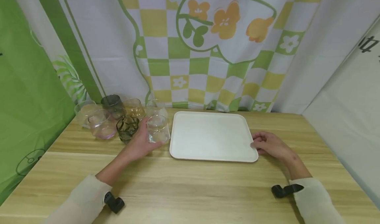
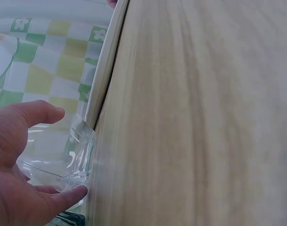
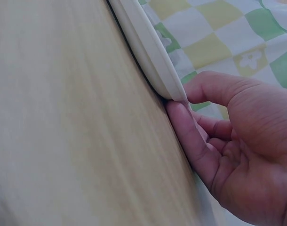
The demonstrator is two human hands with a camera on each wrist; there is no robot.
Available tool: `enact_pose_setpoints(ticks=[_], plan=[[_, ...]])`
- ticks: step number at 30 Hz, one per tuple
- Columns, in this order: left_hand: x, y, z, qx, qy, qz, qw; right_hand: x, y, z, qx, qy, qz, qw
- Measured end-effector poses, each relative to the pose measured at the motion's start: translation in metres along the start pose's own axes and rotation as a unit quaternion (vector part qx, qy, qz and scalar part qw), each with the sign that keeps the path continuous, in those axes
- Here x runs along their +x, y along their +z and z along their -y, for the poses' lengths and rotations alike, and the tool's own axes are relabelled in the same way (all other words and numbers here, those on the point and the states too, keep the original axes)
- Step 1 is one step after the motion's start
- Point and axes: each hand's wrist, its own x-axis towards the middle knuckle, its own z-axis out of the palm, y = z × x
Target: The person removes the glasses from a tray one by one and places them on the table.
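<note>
My left hand [image 1: 142, 143] is at a clear drinking glass [image 1: 158, 131] with a squarish base, standing left of the white tray [image 1: 213, 136]. In the left wrist view the thumb and fingers [image 2: 68, 200] bend round opposite sides of the clear glass [image 2: 77, 150]. At the tray's near right corner, my right hand [image 1: 273, 146] pinches the rim. The right wrist view has the thumb on top and a fingertip under the tray's edge [image 3: 153, 61]. The tray lies flat, with nothing on it.
Several other glasses stand at the table's back left: a dark green dimpled glass [image 1: 127, 129] beside my left hand, a pinkish glass [image 1: 102, 126], a dark grey glass [image 1: 113, 107], an amber glass [image 1: 135, 108] and clear ones. A patterned curtain [image 1: 205, 79] hangs behind the wooden table [image 1: 190, 187].
</note>
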Motion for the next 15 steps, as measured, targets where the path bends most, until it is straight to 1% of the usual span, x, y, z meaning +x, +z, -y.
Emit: enact_pose_setpoints(ticks=[5, 8, 12, 15], plan=[[-0.005, -0.002, -0.002, -0.005, 0.012, 0.000, 0.9999, -0.001, 0.003, 0.002, -0.009, 0.003, -0.004, 1.000], [-0.009, -0.002, -0.005, 0.005, 0.017, -0.002, 0.9998, -0.004, 0.007, 0.003, -0.024, -0.005, -0.012, 1.000], [-0.013, -0.002, -0.012, 0.028, 0.026, -0.005, 0.9993, -0.009, 0.011, 0.007, -0.039, -0.013, -0.027, 0.999], [-0.016, -0.003, -0.017, 0.059, 0.041, -0.011, 0.9974, -0.013, 0.012, 0.012, -0.073, -0.016, -0.036, 0.997]])
